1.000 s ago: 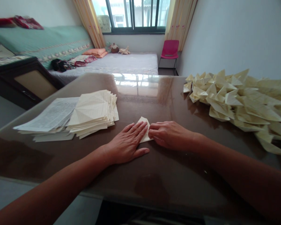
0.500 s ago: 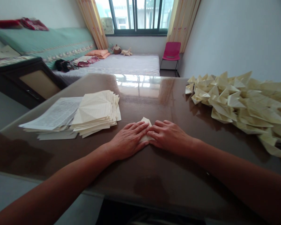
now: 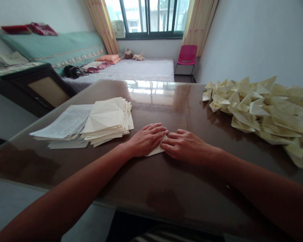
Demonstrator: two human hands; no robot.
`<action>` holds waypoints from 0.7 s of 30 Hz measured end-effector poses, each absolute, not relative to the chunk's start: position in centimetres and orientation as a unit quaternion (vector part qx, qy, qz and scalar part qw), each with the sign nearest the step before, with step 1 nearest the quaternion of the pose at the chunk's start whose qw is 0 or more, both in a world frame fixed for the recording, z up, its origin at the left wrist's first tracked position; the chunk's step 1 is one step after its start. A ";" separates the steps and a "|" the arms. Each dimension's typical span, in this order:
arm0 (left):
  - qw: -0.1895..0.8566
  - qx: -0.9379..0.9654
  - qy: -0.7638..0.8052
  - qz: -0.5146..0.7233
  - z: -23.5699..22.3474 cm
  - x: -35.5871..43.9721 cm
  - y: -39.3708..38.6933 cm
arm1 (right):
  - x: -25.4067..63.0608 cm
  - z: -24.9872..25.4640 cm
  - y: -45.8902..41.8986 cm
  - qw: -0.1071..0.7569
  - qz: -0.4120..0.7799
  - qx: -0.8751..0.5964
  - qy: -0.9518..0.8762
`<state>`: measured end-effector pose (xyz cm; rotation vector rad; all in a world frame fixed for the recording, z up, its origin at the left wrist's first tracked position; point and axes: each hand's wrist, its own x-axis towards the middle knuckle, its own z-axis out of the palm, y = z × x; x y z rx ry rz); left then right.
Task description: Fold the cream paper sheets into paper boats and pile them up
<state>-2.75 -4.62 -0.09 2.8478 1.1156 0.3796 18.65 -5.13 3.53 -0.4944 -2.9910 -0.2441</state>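
A small piece of folded cream paper (image 3: 156, 151) lies on the brown table, mostly covered by my hands. Flat on top of it rests my left hand (image 3: 147, 139), its fingers stretched out and pointing right. My right hand (image 3: 183, 145) has its fingers curled, with the tips closed at the paper's right edge. To the left sits a stack of creased cream sheets (image 3: 104, 117), overlapping a pile of printed white sheets (image 3: 65, 121). A large heap of folded cream paper shapes (image 3: 265, 111) with pointed tips spreads along the right side.
The glossy brown table (image 3: 151, 181) reaches forward to a bed (image 3: 151, 69) below the window. A pink chair (image 3: 187, 55) stands by the right wall. On the left is a dark cabinet (image 3: 45, 89).
My left hand has slid up a little over the paper, baring its lower edge. My right hand has shifted slightly right. The whole view has moved slightly.
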 end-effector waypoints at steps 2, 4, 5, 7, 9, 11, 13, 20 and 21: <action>0.008 0.920 0.368 0.133 0.2 -2.8 -4.9 | 18.9 3.6 -4.7 0.054 -0.081 -0.162 -0.982; -0.004 0.916 0.379 0.132 0.6 -3.0 -5.2 | 19.4 3.6 -4.1 0.054 -0.084 -0.164 -0.981; -0.006 0.914 0.385 0.129 0.8 -3.1 -5.3 | 19.7 3.6 -3.7 0.053 -0.086 -0.167 -0.981; -0.007 0.912 0.392 0.124 1.1 -3.3 -5.6 | 20.3 3.5 -2.8 0.052 -0.089 -0.178 -0.979; -0.008 0.913 0.389 0.123 1.4 -3.4 -5.8 | 20.6 3.4 -2.2 0.053 -0.086 -0.188 -0.977; -0.004 0.917 0.380 0.125 1.7 -3.5 -6.1 | 20.7 3.3 -1.9 0.052 -0.068 -0.199 -0.976; 0.014 0.920 0.371 0.124 2.0 -3.6 -6.4 | 20.6 3.4 -2.0 0.047 -0.043 -0.214 -0.975; 0.074 0.921 0.358 0.136 2.4 -4.1 -7.3 | 20.0 4.2 -3.2 0.030 0.047 -0.289 -0.956; 0.080 0.920 0.358 0.137 2.4 -4.1 -7.4 | 19.9 4.2 -3.2 0.038 0.067 -0.293 -0.953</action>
